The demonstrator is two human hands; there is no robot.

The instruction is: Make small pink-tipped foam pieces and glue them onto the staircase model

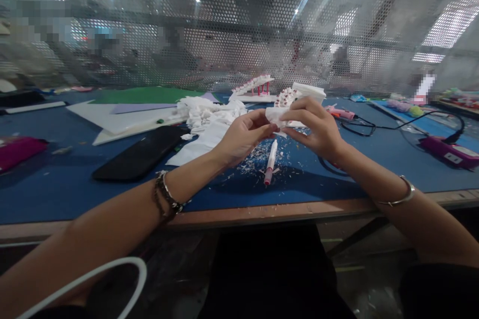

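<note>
Between my two hands, above the blue table [220, 192], is a small white piece that looks like tissue or thin foam [275, 115]. The fingers of my left hand [247, 134] pinch its left side. My right hand [316, 127] grips the same piece from the right, fingers curled over it. Below them a white and pink pen-like marker [271, 162] lies among tiny white scraps. Behind my left hand spreads a heap of crumpled white tissue [209, 114]. Just beyond my right hand stands a white piece dotted with dark red spots [286, 97].
A black phone-like slab [138, 154] lies left of the tissue, near green and white sheets [123, 122]. A small white model with red posts [256, 88] stands at the back. To the right are a pink tool [342, 113], a black cable [396, 127] and a purple power strip [449, 152].
</note>
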